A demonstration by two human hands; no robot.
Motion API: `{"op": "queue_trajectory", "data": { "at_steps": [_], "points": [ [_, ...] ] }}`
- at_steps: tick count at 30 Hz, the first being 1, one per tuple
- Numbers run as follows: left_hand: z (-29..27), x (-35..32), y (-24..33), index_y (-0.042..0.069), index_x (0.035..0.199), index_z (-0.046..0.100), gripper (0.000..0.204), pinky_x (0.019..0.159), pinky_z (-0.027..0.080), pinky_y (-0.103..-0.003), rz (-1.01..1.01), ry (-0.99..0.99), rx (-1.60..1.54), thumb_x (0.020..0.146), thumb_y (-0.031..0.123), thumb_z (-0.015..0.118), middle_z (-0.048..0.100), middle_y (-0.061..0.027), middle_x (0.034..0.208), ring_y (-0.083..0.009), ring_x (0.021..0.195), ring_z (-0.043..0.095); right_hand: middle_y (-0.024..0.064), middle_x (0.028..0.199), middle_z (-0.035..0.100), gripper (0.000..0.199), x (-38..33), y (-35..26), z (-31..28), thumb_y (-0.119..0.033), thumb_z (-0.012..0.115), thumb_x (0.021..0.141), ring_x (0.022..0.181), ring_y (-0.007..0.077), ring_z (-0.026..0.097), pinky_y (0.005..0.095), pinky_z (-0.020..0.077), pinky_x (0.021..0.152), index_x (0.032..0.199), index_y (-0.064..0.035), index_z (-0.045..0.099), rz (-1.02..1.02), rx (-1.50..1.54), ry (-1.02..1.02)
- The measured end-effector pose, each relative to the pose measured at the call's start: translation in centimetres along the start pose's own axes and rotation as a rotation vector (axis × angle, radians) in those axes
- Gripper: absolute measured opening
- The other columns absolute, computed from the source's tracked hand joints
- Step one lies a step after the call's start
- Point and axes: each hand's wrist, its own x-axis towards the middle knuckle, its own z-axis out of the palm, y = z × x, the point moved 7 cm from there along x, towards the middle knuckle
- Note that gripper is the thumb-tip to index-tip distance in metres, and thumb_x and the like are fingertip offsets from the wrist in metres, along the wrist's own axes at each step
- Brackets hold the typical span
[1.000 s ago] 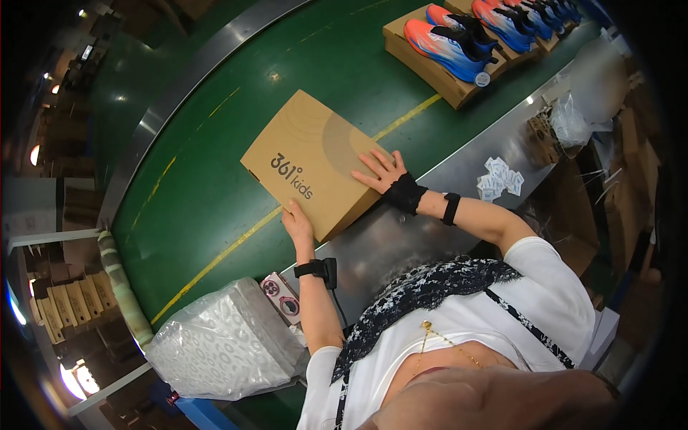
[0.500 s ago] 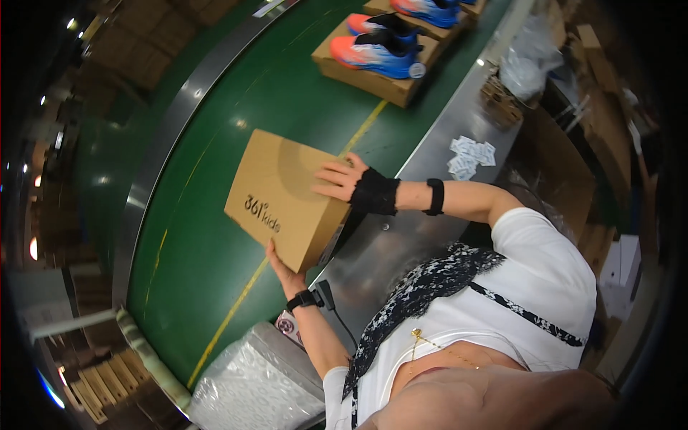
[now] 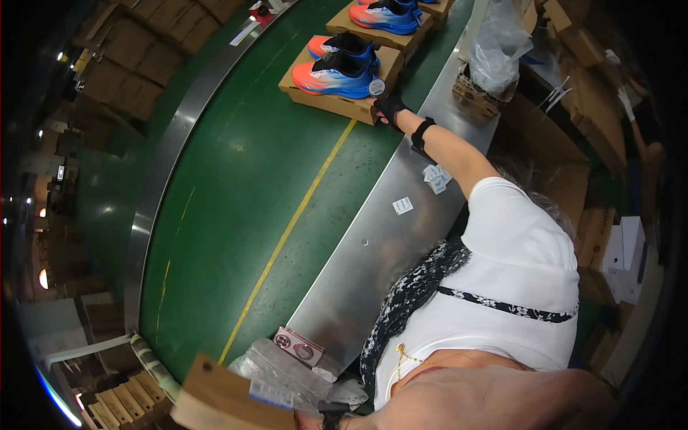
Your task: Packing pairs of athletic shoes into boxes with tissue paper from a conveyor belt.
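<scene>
Reaching out along the belt (image 3: 236, 208), my right hand (image 3: 389, 109) has its fingers bent at the near corner of the shoe box (image 3: 333, 105); I cannot tell how firmly they grip. That box lies at the top of the belt, across the end of the visible yellow line (image 3: 287, 226), with a pair of orange and blue shoes (image 3: 326, 77) on top. A round tag (image 3: 376, 87) sits by the heel of the nearer shoe.

My left hand (image 3: 307, 421) is down at the lower edge, touching the end of a second box (image 3: 236, 401), which is tilted and blurred and bears a white label (image 3: 271, 393). Its fingers are hidden, so I cannot tell how they hold.

Just beyond that second box are a grey plastic bundle (image 3: 283, 369) and a pink phone (image 3: 299, 347) at the metal ledge (image 3: 344, 265). White packets (image 3: 438, 178) lie near my right forearm, one of them apart from the others. Farther up, a clear bag (image 3: 498, 54) rests in a carton (image 3: 476, 93). Another box (image 3: 401, 39) with shoes stands behind the first.
</scene>
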Motion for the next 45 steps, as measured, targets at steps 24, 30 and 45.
{"op": "queue_trajectory", "data": {
  "at_steps": [24,30,45],
  "points": [
    [10.4,-1.0,-7.6,-0.001,0.118,0.036,0.040,0.066,0.045,-0.025,0.288,-0.412,0.922,0.083,0.013,0.050,0.050,-0.0131,0.102,-0.0184,0.079,0.055,0.0140,0.094,0.054,0.053,-25.6,-16.3,8.6,-0.056,0.055,0.061,0.092,0.0278,0.050,0.0405,0.0281,0.085,0.097,-0.0185,0.061,-1.116,-1.127,-0.354],
    [21.2,-3.8,-11.4,-0.001,0.100,0.055,0.025,0.067,0.045,-0.025,0.515,-0.876,1.078,0.077,0.009,0.059,0.052,-0.0117,0.101,-0.0174,0.081,0.056,0.0109,0.070,0.061,0.043,-29.6,-19.0,7.1,-0.048,0.057,0.062,0.071,0.0246,0.059,0.0330,0.0441,0.069,0.076,-0.0081,0.065,-1.208,-0.719,-0.521],
    [23.8,-3.7,-12.3,-0.001,0.096,0.058,0.024,0.054,0.042,-0.018,-0.048,-1.124,1.122,0.077,0.014,0.061,0.060,-0.0023,0.078,-0.0067,0.064,0.054,0.0110,0.062,0.059,0.035,-43.6,-17.6,6.6,-0.043,0.058,0.062,0.061,0.0251,0.058,0.0342,0.0437,0.061,0.066,-0.0083,0.063,-1.626,-0.684,-1.124]
  ]
}}
